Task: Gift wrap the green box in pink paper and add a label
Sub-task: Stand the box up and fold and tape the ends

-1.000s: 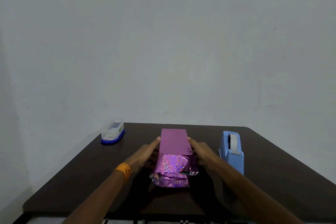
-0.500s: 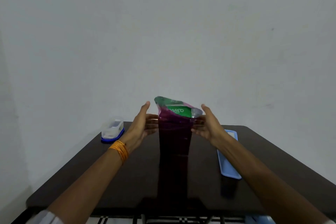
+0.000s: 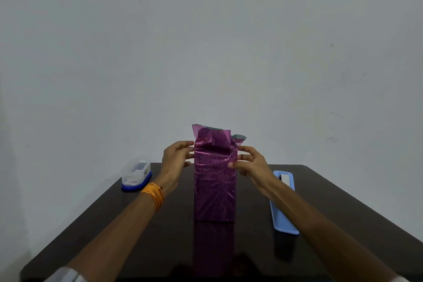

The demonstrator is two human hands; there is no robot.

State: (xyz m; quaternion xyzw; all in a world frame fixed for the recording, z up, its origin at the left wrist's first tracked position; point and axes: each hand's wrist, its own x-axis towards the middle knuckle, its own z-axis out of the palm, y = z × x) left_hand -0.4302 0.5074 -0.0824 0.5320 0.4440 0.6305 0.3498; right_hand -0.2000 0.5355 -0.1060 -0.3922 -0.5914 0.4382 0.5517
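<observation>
Green box (image 3: 214,190): stands upright on its short end near the middle of the tabletop (image 3: 137,236), its sides covered.
Pink paper (image 3: 214,162): shiny wrap around the box. Above the box it rises in loose, creased flaps, and that top end is not folded down. A greenish strip along the top edge is perhaps the paper's inner face.
Left hand (image 3: 176,158): at 9 o'clock of the box's upper part, grip wide, with nearly straight fingertips touching the paper's left edge.
Right hand (image 3: 250,162): at 3 o'clock of the same part, grip loose. The thumb tip rests on the front face by the right edge and relaxed fingers lie against the side.
Orange thread band (image 3: 153,193): on the left wrist.
Clear container (image 3: 136,173): blue base, at 10 o'clock from the box, well apart.
Blue tape dispenser (image 3: 283,208): at 3 o'clock from the box, partly behind the right forearm.
</observation>
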